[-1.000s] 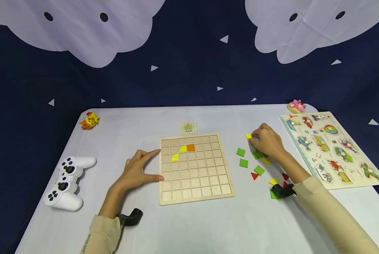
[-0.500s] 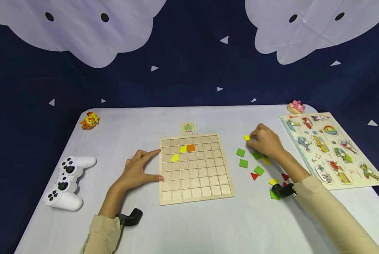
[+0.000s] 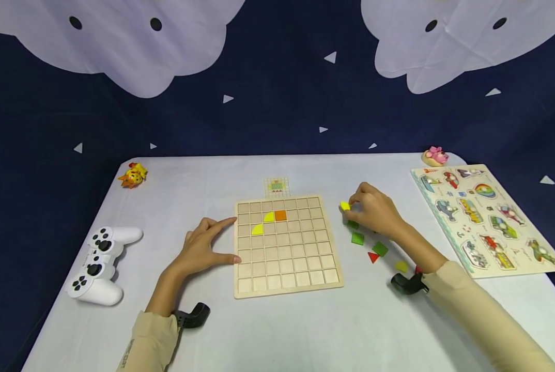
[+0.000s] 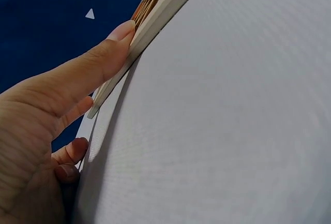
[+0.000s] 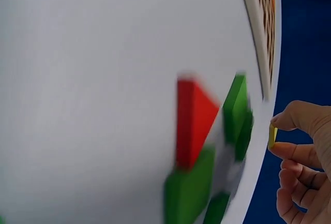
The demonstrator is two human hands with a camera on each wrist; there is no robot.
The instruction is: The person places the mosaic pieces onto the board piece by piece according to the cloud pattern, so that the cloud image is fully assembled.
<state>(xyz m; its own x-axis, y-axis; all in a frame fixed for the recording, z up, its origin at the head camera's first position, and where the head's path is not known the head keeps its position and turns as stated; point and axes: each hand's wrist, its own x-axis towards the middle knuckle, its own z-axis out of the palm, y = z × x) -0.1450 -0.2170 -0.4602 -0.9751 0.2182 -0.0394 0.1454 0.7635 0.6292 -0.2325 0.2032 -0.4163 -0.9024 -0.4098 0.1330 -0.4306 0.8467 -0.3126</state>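
Observation:
A square wooden grid board (image 3: 282, 268) lies mid-table, with two yellow quarter-circle tiles (image 3: 257, 229) and an orange square tile (image 3: 280, 215) in its cells. At the board's left edge, my left hand (image 3: 200, 250) has thumb and index finger spread, their tips touching the rim; in the left wrist view the thumb (image 4: 95, 63) lies against that rim. To the right of the board my right hand (image 3: 375, 209) pinches a yellow tile (image 3: 345, 205) between thumb and fingertips. The right wrist view shows this yellow tile (image 5: 272, 135) edge-on, clear of the table.
Loose green tiles (image 3: 357, 238), a red triangle (image 3: 373, 257) and a yellow tile (image 3: 401, 266) lie under and near my right arm. A small pattern card (image 3: 276, 187) sits behind the board. A picture puzzle (image 3: 487, 217) is at right, a white game controller (image 3: 98, 266) at left.
My right hand has moved left toward the board, carrying the yellow tile away from the loose pieces. The left hand stays at the board's edge.

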